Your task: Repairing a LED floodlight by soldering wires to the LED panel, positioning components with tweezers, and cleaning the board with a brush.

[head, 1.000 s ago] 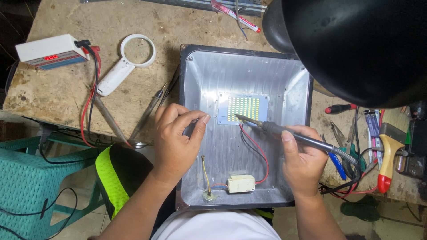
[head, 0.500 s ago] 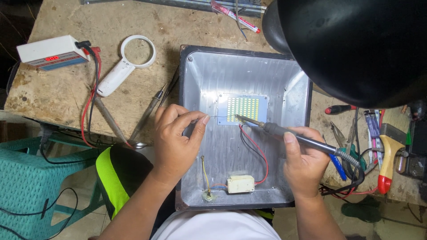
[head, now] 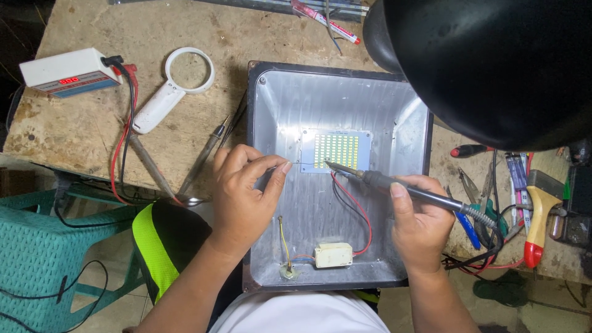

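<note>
On the worn wooden table [head: 185, 37] lies an opened floodlight housing [head: 271, 111], a shallow metal tray with a small LED panel [head: 336, 150] fixed near its middle. At the panel's lower edge, the right hand [head: 422, 225] holds a soldering iron [head: 401, 187], its grip closed around the dark handle with the thumb laid on top; the tip touches the panel's bottom edge, just where a red wire [head: 359, 209] and a black wire [head: 338, 198] come up. The left hand [head: 243, 191] rests over the housing's left wall, forefinger and thumb pinched on something thin that points at the panel's lower left corner; what it is cannot be told. Near the bottom wall of the housing sits a small white box [head: 333, 254], joined to the wires, with a yellow wire [head: 283, 237] just beside it. Left of the housing lie a white magnifying glass [head: 172, 92], two probe-like tools [head: 203, 157], and a white meter [head: 68, 72] with red and black leads. To the right, well apart from the hands, lie pliers, a red-handled screwdriver [head: 472, 150] and a yellow-handled brush [head: 541, 206]. A black lamp shade [head: 493, 61] covers the upper right of the view.
</note>
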